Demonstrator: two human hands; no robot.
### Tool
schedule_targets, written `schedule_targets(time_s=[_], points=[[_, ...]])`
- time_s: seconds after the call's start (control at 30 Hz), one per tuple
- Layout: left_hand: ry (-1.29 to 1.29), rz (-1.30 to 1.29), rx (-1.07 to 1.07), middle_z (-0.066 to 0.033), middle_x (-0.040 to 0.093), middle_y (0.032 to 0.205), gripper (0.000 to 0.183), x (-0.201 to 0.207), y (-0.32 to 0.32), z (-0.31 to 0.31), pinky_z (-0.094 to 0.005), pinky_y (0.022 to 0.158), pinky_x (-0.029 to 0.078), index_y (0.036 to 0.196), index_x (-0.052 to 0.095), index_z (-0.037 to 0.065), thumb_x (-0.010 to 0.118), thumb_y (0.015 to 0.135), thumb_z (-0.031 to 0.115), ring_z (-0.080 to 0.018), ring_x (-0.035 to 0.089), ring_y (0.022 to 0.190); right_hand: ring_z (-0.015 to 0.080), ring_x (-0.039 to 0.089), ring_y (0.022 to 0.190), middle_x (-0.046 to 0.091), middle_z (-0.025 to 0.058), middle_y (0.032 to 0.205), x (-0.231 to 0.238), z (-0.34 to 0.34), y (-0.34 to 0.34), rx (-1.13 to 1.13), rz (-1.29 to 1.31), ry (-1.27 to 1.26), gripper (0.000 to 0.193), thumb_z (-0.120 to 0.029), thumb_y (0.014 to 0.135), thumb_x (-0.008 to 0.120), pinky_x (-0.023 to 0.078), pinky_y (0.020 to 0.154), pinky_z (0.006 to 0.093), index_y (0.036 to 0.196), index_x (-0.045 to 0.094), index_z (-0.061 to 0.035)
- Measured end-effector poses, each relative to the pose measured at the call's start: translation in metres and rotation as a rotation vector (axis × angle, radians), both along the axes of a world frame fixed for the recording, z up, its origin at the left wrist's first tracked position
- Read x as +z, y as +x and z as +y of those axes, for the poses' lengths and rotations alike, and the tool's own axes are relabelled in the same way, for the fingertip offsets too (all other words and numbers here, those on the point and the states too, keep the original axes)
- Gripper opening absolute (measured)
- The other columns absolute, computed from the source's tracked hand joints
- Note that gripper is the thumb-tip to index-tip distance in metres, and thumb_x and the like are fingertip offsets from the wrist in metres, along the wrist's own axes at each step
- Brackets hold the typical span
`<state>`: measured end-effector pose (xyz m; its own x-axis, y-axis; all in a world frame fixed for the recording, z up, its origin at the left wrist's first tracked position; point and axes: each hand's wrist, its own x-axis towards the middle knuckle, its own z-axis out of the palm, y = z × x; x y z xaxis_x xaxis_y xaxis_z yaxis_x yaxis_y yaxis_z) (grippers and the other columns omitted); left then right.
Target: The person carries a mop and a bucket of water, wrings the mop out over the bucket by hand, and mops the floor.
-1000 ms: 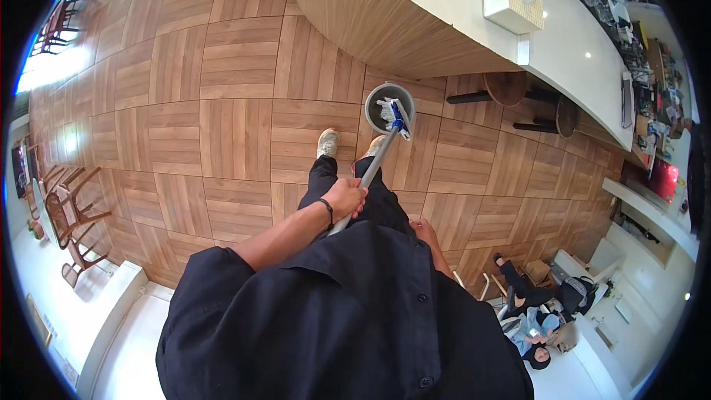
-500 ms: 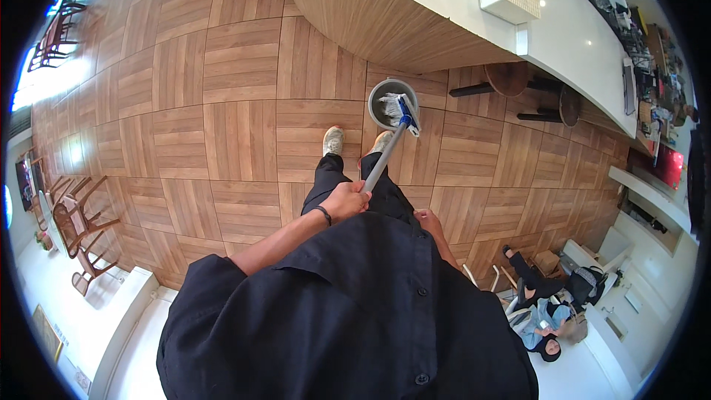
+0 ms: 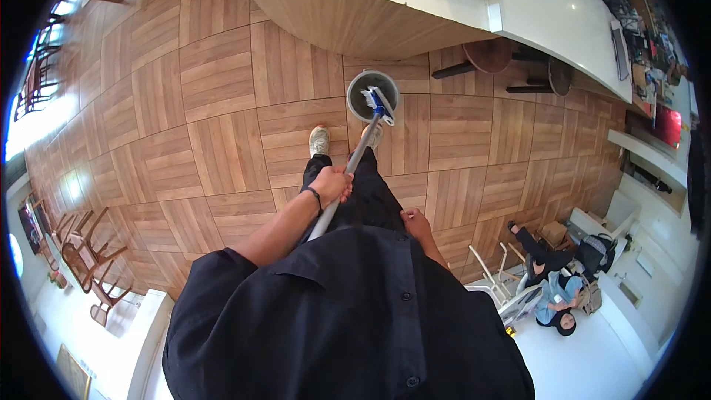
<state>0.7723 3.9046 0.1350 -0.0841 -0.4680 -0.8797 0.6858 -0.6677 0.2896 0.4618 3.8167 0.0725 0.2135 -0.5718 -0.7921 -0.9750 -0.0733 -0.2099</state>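
The mop handle (image 3: 358, 152) has shifted bodyward, left fingers (image 3: 346, 186) wrapping it, right fingers (image 3: 408, 215) curled, grip unclear.

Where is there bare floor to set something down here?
Bare floor lies between the left-hand chairs and the shoes, and right of the gray bucket, nearer than the stools. It's crowded at the bucket, with the mop and shoes close by.
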Motion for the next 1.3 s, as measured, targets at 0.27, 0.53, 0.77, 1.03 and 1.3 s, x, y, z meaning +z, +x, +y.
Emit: schedule_targets(time_s=[0.27,0.53,0.77,1.03,1.3], points=[[0.067,0.036,0.078,-0.0052,0.048,0.063,0.01,-0.069,0.003,-0.046,-0.0291,0.039,0.041,0.079,0.049,0.002,0.048,0.088,0.006,-0.0136,0.046,0.046,0.0374,0.061,0.096,0.063,0.0236,0.099,0.013,-0.012,-0.004,-0.114,0.019,0.012,0.048,-0.047,0.087,0.055,0.047,0.082,0.0417,0.102,0.06,-0.0017],[0.031,-0.155,-0.175,-0.0037,0.05,0.066,0.015,-0.007,-0.004,-0.052,-0.0254,0.039,0.038,0.087,0.048,0.006,0.043,0.094,0.018,-0.0107,0.043,0.042,0.0294,0.064,0.083,0.065,0.0184,0.086,-0.024,-0.063,0.042,-0.342,-0.437,0.031,0.052,-0.049,0.087,0.055,0.049,0.075,0.0383,0.096,0.06,0.0027],[0.248,-0.127,-0.039,-0.0026,0.052,0.066,0.024,0.055,-0.024,-0.061,-0.0236,0.039,0.039,0.116,0.049,0.006,0.046,0.095,0.018,-0.0109,0.048,0.047,0.0249,0.061,0.083,0.057,0.0147,0.101,-0.124,-0.09,0.165,-1.154,-0.507,1.192,0.101,-0.077,0.066,0.059,0.047,0.077,0.0423,0.126,0.035,0.0003],[0.035,-0.564,-0.673,-0.0083,0.058,0.082,0.032,0.025,0.02,-0.019,-0.0304,0.061,0.05,0.12,0.051,0.001,0.049,0.094,0.018,-0.017,0.057,0.073,0.0113,0.039,0.042,0.039,-0.0007,0.056,-0.172,-0.056,0.237,-1.841,-0.569,1.077,0.035,-0.044,0.09,0.056,0.038,0.041,0.0288,0.078,0.044,-0.013],[0.366,-0.104,-0.606,-0.0048,0.059,0.08,0.042,-0.217,0.05,-0.153,-0.0311,0.083,0.042,0.102,0.058,0.005,0.059,0.086,0.044,-0.0174,0.056,0.081,0.0103,0.045,0.04,0.042,-0.0012,0.056,-0.115,-0.028,0.262,-1.612,-0.605,0.713,0.025,-0.032,0.094,0.052,0.037,0.034,0.0271,0.084,0.043,-0.0112]])
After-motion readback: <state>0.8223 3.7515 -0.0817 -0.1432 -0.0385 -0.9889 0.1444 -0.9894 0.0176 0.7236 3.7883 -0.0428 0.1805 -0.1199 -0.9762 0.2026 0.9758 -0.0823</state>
